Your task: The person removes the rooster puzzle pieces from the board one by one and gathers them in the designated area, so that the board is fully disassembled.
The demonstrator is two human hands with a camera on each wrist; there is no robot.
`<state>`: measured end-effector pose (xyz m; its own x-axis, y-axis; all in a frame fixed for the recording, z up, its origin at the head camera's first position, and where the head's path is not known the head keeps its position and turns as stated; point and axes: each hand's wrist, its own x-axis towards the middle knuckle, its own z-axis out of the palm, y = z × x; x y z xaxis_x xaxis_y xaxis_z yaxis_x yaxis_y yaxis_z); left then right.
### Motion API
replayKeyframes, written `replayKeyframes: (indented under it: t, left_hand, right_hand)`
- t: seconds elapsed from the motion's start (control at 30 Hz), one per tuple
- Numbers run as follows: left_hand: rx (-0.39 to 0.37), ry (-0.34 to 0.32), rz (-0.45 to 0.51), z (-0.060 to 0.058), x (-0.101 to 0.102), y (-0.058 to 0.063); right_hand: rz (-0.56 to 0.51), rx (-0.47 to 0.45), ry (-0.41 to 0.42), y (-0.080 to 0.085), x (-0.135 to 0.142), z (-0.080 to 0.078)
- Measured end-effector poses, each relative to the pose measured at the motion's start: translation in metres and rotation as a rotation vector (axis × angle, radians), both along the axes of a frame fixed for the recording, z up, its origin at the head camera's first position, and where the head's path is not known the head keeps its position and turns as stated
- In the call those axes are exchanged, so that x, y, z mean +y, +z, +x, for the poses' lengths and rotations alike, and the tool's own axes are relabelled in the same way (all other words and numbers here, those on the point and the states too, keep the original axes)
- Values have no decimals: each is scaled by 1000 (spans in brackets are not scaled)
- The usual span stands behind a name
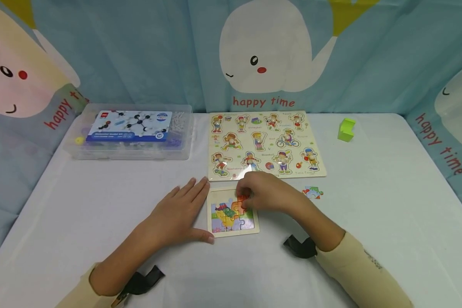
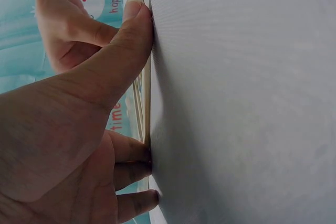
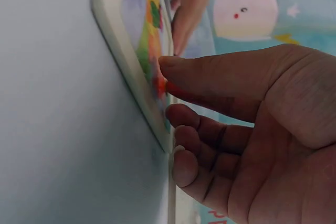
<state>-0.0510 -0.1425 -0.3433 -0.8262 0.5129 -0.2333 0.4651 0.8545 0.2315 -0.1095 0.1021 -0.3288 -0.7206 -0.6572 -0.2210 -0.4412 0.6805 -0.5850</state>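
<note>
A small jigsaw puzzle in a square wooden tray (image 1: pixel 234 234) lies on the white tabletop, its lower part filled with colourful pieces and bare wood showing at the upper left. My left hand (image 1: pixel 179 214) lies spread at the tray's left edge, thumb by the lower left corner and fingers near the upper left one. Over the tray's upper right part, my right hand (image 1: pixel 271 192) pinches a reddish puzzle piece (image 1: pixel 243 198) between thumb and forefinger. The right wrist view shows the thumb and fingertips close at the tray's picture; the piece is mostly hidden there.
Behind the tray lies a larger wooden board (image 1: pixel 267 145) with sports figures. One loose puzzle piece (image 1: pixel 313 192) sits right of the tray, beside my right forearm. A clear plastic case (image 1: pixel 131 152) with a molecular model kit stands back left, a green block (image 1: pixel 346 129) back right.
</note>
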Motion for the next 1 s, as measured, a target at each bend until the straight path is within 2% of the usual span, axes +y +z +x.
replayKeyframes:
  t: [0.2,0.6,0.8,1.0]
  left_hand:
    - [-1,-3,2,0,0,0]
    - [7,-1,15,1,-1,-1]
    - [8,-4,11,0,-1,-2]
    - [7,-10,11,-1,-1,-2]
  right_hand:
    - [37,8,-27,0,-5,4]
    - [32,51,-40,1,-7,6]
    - [35,106,-28,0,-8,7]
    - [24,110,-8,1,-7,7]
